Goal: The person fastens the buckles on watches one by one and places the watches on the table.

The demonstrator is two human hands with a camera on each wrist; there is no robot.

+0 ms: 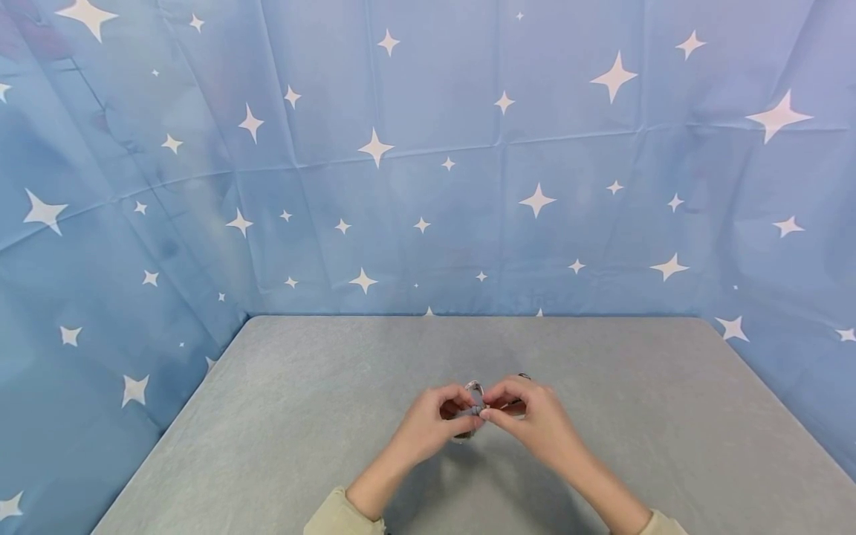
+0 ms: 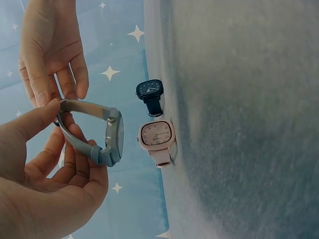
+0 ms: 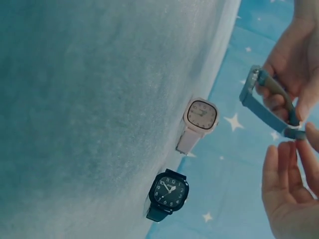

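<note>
Both hands hold a blue-grey wristwatch (image 2: 79,144) up in front of me, its strap bent into a loop and its case seen edge-on in the left wrist view. My left hand (image 1: 431,420) grips it, thumb on the strap and fingers curled beneath. Thumb and forefinger of my right hand (image 1: 535,420) pinch the strap where its ends meet; the other fingers extend away, as the right wrist view shows. The hands hide much of this watch (image 1: 478,399) in the head view.
A pink watch (image 2: 157,134) and a black watch (image 3: 169,190) lie on the grey table (image 1: 301,416) beyond the hands, side by side. In the head view the hands mostly cover them. A blue curtain with white stars (image 1: 455,193) surrounds the table's back and sides.
</note>
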